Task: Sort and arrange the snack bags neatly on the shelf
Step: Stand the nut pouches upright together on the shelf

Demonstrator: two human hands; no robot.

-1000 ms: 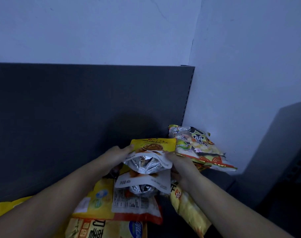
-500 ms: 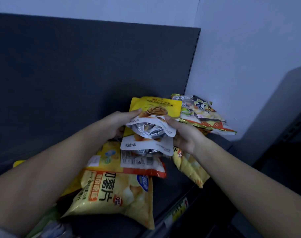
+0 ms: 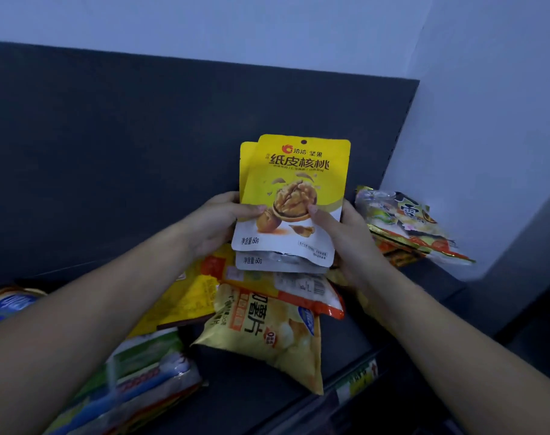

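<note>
Hands [image 3: 215,222] [image 3: 341,230] gripping walnut pouches [image 3: 295,183], flat, glossy

Dark shelf [image 3: 355,339] beneath scattered snack bags [image 3: 267,335]

walnut pouch [image 3: 294,189]: yellow over white, brown walnut print
chip bag [image 3: 267,337]: pale gold, orange label
back panel [image 3: 126,152]: dark grey
wall [image 3: 487,89]: pale blue

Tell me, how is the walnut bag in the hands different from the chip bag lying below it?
The walnut bag stands upright, held by the left hand and right hand; the chip bag lies on the shelf with no hand on it. The walnut bag looks flat; the chip bag looks puffed up. The walnut bag pictures a cracked walnut; the chip bag pictures pale chips. Both are mostly yellow.
</note>
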